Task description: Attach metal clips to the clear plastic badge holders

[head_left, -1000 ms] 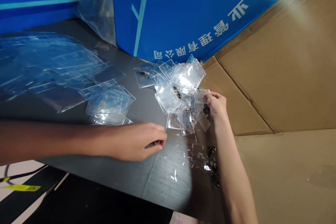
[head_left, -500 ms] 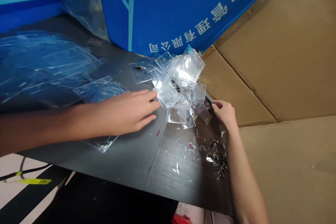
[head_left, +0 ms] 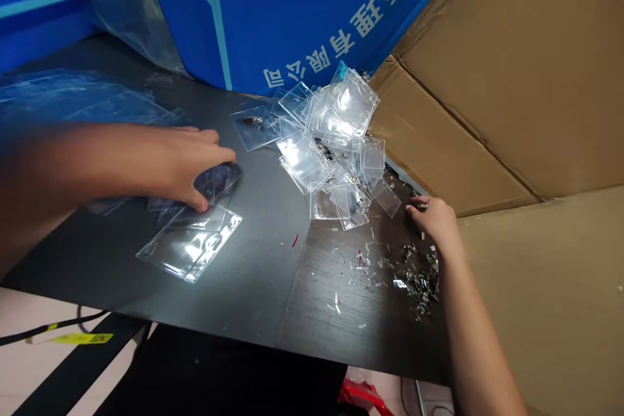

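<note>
My left hand [head_left: 190, 166] is over a stack of clear plastic sleeves [head_left: 195, 244] on the left of the table. Its thumb and forefinger are spread apart, touching or just above the upper sleeves. At the right edge of the table my right hand [head_left: 436, 224] is closed in a pinch. Between its fingertips is something small, dark and shiny that looks like a metal clip, partly hidden. Below that hand lies a heap of small metal clips [head_left: 422, 289]. Clear badge holders [head_left: 344, 114], some with metal clips on them, form a pile at the back middle.
More large clear sleeves [head_left: 92, 94] cover the back left. Tiny clear and red scraps [head_left: 361, 260] litter the dark table [head_left: 253, 299]. A blue printed panel [head_left: 292, 13] stands behind, with brown cardboard [head_left: 526, 91] along the right side.
My left hand has drawn back leftward from near the badge holder pile to the sleeve stack, its fingers spreading. My right hand has shifted slightly right and down. The view has tilted a little.
</note>
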A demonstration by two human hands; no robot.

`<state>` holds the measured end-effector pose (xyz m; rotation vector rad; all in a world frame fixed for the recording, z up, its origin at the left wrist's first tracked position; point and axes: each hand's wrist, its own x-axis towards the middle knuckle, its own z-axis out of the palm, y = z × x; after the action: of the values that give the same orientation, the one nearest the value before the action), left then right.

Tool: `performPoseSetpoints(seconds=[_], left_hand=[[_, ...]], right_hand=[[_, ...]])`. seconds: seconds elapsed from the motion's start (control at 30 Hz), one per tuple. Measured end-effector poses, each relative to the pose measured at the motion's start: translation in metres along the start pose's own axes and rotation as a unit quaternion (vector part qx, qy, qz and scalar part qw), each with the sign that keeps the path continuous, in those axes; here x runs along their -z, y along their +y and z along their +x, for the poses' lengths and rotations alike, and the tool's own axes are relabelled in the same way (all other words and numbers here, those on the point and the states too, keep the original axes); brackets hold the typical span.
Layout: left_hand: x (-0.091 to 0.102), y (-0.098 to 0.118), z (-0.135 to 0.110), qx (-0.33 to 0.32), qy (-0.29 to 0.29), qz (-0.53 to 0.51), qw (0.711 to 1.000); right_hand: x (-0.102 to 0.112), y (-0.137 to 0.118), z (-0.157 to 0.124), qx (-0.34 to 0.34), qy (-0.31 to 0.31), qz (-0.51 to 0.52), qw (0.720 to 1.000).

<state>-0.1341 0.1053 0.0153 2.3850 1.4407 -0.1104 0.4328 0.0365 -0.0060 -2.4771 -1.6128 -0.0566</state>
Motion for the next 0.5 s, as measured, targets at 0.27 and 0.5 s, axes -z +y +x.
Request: performPoseSetpoints(seconds=[0.27,0.5], left_hand=[[0.008,0.026,-0.006,-0.033,-0.031,0.092,0.995],[0.024,0.054,-0.007,-0.011,-0.022,0.172,0.985]], right_hand=[[-0.007,0.019,-0.009,-0.004,0.048,0.012,0.999],[-0.006,0.019,0.004,0.028,0.064,0.026,0.997]])
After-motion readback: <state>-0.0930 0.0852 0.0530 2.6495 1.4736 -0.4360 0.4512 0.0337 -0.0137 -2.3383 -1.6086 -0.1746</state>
